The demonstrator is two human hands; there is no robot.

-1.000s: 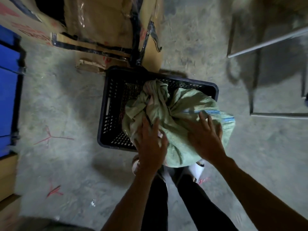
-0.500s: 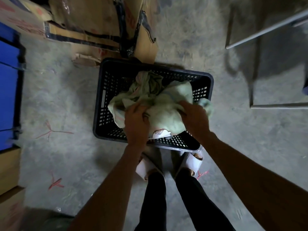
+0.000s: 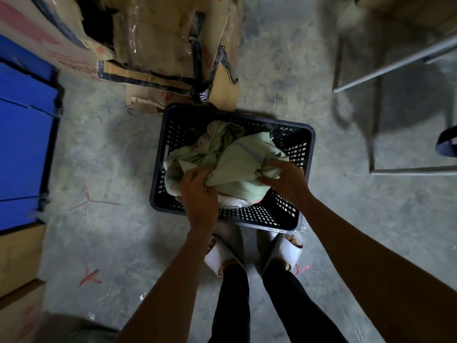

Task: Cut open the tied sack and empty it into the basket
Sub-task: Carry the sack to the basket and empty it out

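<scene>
A pale green woven sack (image 3: 235, 162) lies crumpled inside a black perforated plastic basket (image 3: 300, 149) on the concrete floor. The sack's bunched end points to the basket's far side. My left hand (image 3: 197, 191) grips a fold of the sack at its near left. At the sack's near right corner, my right hand (image 3: 284, 177) is closed on the cloth. Something white and pinkish (image 3: 235, 200) shows under the sack near the basket's front wall; I cannot tell what it is.
Torn cardboard boxes (image 3: 158, 43) with black tape stand just behind the basket. A blue crate (image 3: 24, 144) and more cartons (image 3: 17, 263) line the left. A metal frame (image 3: 385, 70) stands at the right. My feet in white sandals (image 3: 247, 251) touch the basket's front.
The sack has gone from resting over the basket's near right rim to lying down inside it. Both hands closed on its near folds and it looks flatter.
</scene>
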